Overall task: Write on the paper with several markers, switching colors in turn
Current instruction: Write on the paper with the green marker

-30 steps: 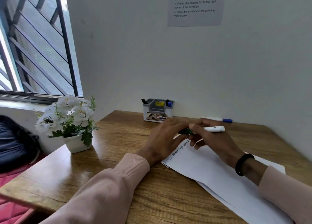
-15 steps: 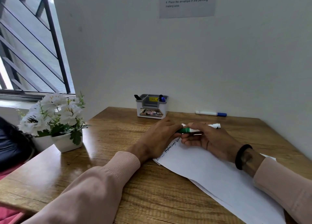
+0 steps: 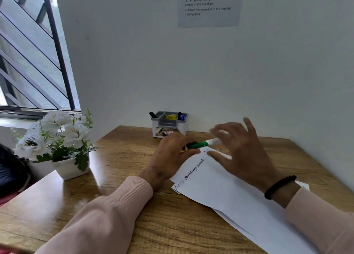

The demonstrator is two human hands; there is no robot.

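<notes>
Green marker lies above the paper near the surface's far edge, its cap end pinched by the left hand while the right hand hovers spread open, apparently mid colour switch; next, a firm writing grip.

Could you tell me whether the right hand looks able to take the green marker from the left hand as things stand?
Probably yes: the right hand is spread open beside the green marker, which the left hand holds.
</notes>
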